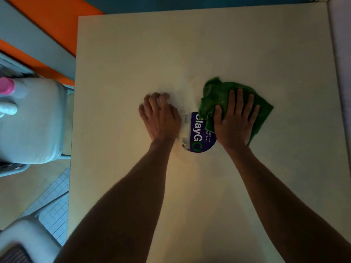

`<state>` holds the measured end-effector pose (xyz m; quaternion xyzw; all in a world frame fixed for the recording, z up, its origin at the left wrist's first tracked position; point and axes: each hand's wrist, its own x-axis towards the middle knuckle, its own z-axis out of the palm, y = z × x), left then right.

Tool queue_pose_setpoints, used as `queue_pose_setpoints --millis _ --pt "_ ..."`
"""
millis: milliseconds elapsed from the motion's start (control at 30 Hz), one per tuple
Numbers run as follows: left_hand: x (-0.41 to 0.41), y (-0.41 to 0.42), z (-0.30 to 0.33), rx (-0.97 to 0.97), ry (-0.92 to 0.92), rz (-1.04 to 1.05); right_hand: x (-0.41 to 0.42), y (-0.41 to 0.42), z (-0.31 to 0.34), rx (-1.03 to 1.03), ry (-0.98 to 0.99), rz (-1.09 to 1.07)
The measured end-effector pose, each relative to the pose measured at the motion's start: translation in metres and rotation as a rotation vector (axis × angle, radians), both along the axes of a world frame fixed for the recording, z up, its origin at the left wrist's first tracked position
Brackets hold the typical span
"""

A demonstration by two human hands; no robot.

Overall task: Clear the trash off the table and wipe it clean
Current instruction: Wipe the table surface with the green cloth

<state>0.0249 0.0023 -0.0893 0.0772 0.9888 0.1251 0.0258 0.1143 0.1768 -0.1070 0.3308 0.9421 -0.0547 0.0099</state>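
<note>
A crumpled green cloth [218, 95] lies on the cream table [133, 54], right of centre. My right hand [234, 120] presses flat on it, palm down with straight, spread fingers. My left hand [159, 116] rests palm down on the bare tabletop just left of the cloth; its fingertips are blurred and I see nothing in it. Between the hands a round purple "ClayGo" sticker [197, 137] is stuck to the table, partly covered by the cloth and my right hand. A faint pale smear shows on the surface beyond the sticker.
A grey chair [38, 120] stands at the table's left edge, with a pink-capped object [6, 86] beside it. Another grey seat [24, 240] sits at the lower left. A wall [340, 54] borders the table on the right.
</note>
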Motion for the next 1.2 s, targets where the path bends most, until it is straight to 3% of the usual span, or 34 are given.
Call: queue_pose_setpoints --millis 167,467,733,1000,1200 --pt "-0.071 0.011 -0.004 -0.048 -0.054 -0.030 -0.031 0.019 0.003 -0.003 -0.021 -0.009" --pt "-0.072 0.012 -0.007 -0.063 -0.058 -0.032 -0.158 0.025 0.003 -0.061 -0.034 0.095" --pt "-0.072 0.011 -0.009 -0.005 -0.043 -0.010 -0.084 0.006 0.006 -0.016 -0.032 0.362" --pt "-0.071 0.012 -0.010 -0.031 -0.034 -0.008 -0.161 0.030 0.005 -0.034 -0.064 0.154" --pt "-0.073 0.010 -0.005 -0.023 -0.070 -0.048 -0.112 0.007 0.005 -0.016 -0.049 0.449"
